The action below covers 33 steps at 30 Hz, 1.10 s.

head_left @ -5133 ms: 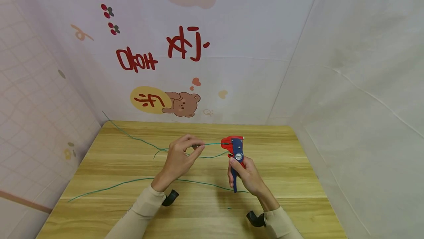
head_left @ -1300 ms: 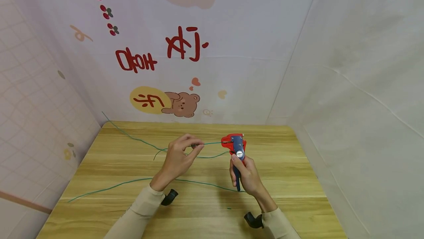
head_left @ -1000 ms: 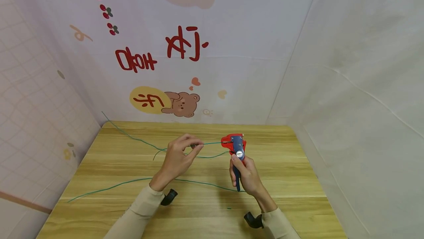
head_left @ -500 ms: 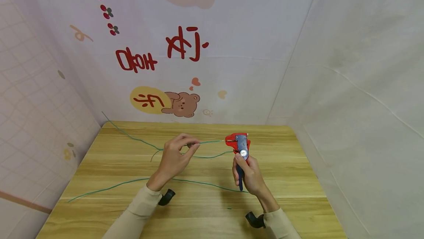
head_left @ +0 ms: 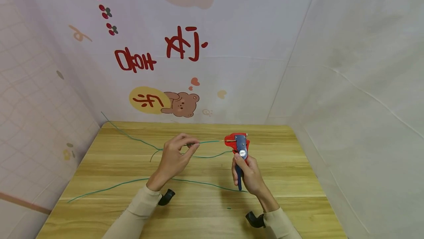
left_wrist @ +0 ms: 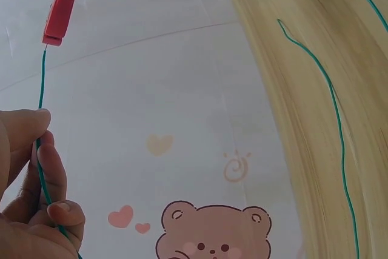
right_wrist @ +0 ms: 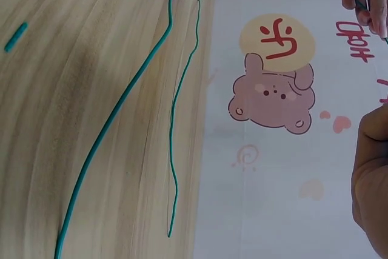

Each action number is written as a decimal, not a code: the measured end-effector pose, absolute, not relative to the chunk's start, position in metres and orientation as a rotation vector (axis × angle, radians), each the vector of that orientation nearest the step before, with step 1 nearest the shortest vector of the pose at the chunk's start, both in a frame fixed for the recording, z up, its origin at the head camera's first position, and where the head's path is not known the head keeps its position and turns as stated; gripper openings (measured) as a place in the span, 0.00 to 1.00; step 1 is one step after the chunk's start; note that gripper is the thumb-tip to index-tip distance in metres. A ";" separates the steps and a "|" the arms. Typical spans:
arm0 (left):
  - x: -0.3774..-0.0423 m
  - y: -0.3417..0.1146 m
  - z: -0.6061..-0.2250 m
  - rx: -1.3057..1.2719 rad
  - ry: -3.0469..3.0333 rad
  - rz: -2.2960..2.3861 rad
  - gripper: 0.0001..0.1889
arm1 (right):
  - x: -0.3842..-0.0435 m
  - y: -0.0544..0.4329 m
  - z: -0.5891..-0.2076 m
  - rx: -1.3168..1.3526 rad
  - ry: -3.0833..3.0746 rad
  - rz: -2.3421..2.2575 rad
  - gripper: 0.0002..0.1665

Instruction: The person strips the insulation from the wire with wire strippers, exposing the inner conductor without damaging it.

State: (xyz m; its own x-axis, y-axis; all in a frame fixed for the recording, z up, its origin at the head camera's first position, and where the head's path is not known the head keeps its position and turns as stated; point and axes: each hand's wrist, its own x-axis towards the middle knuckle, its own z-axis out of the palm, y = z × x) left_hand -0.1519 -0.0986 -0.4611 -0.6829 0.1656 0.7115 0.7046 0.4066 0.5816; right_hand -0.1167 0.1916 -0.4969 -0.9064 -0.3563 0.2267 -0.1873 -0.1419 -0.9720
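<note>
My left hand [head_left: 173, 156] pinches a thin green insulated wire [head_left: 210, 142] between thumb and fingertips. The wire runs right, held above the table. My right hand [head_left: 251, 174] grips a red and blue wire stripper [head_left: 240, 142], fingers around its handle and thumb near the round label. Bare copper strands show at the wire's tip, right at the stripper's red nose. In the left wrist view, the green wire [left_wrist: 42, 83] ends just below the red nose [left_wrist: 59, 19], with a short bare tip between. The right wrist view shows part of my right hand [right_wrist: 376, 180]; the stripper is outside it.
Another green wire [head_left: 212, 157] curves across the wooden table [head_left: 281, 180] behind my hands. A further green wire [head_left: 99, 190] lies nearer the front, passing under my arms. A short green offcut [head_left: 229, 208] rests at front centre. A printed cloth wall [head_left: 245, 84] rises behind the table.
The stripper has shifted slightly right and my left hand slightly left. The wire's green covering earlier reached into the red nose; now bare strands show between covering and tool.
</note>
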 end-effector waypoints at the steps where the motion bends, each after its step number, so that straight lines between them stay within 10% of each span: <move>1: -0.152 -0.099 -0.461 -0.738 -2.106 -1.253 0.05 | -0.117 0.192 -0.497 -0.640 1.980 -2.200 0.30; 33: -0.161 -0.099 -0.490 -0.896 -2.150 -1.187 0.07 | -0.112 0.218 -0.510 -0.702 1.989 -2.137 0.23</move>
State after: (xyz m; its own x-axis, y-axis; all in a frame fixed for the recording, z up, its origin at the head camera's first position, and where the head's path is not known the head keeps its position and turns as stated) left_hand -0.1607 -0.0988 -0.4896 -0.6454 0.2969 0.7038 0.7537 0.3971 0.5237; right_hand -0.1125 0.2184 -0.5103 -0.8814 -0.4072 0.2393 -0.2096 -0.1169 -0.9708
